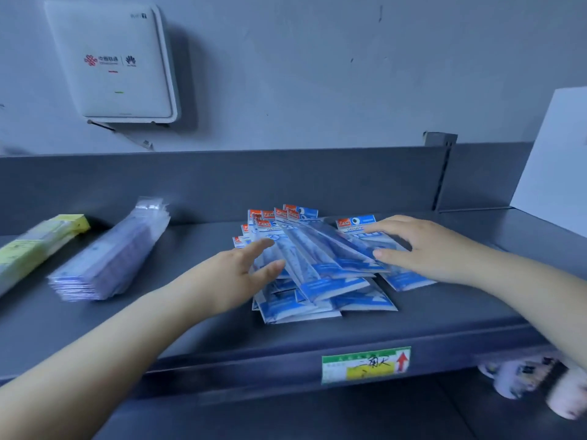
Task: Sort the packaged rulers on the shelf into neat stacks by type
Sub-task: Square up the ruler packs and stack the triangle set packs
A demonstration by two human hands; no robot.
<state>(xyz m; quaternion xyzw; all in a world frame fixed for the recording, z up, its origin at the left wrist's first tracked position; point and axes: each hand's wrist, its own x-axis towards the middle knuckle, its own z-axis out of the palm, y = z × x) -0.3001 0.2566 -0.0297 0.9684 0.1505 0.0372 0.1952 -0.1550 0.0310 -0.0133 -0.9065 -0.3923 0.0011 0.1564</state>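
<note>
A loose fan of several blue-and-white ruler packs [317,262] with red labels lies spread on the grey shelf [197,328], at its middle. My left hand [241,268] reaches to the pile's left edge with fingers straight, fingertips touching the packs. My right hand [419,246] lies flat on the right side of the pile, fingers spread over the packs. A neat stack of clear purple-tinted ruler packs [108,255] sits at the left. A yellow-green pack stack [35,246] lies further left, partly cut off by the frame edge.
The shelf's back panel [286,182] rises behind the piles. A white router box [114,61] hangs on the wall above left. A white board [559,160] stands at the right. A price label [365,365] sits on the front lip; mugs [524,376] are below right.
</note>
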